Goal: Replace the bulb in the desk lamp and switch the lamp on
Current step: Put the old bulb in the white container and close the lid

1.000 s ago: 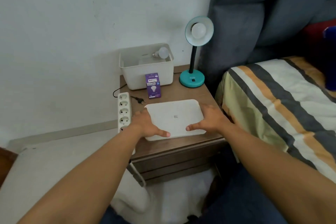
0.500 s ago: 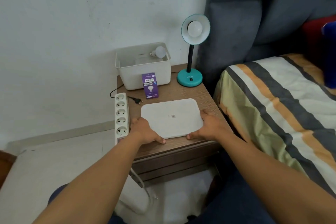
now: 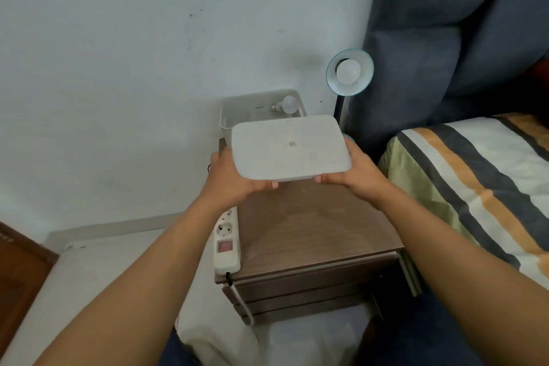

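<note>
I hold a flat white lid (image 3: 289, 148) in the air above the wooden nightstand (image 3: 312, 226). My left hand (image 3: 234, 180) grips its left edge and my right hand (image 3: 358, 172) grips its right edge. Behind it stands the teal desk lamp (image 3: 350, 72) with a white bulb (image 3: 348, 70) in its shade; the lid hides the lamp's base. A loose bulb (image 3: 287, 104) lies in the white bin (image 3: 230, 117) at the back of the nightstand. The purple bulb box is hidden behind the lid.
A white power strip (image 3: 227, 242) with a red switch lies along the nightstand's left edge, its cable hanging down the front. A bed with a striped cover (image 3: 475, 181) is close on the right, a grey headboard (image 3: 445, 38) behind it. The wall is on the left.
Both hands took hold of the lid by its sides and lifted it off the nightstand, up and toward the bin. The camera has moved closer.
</note>
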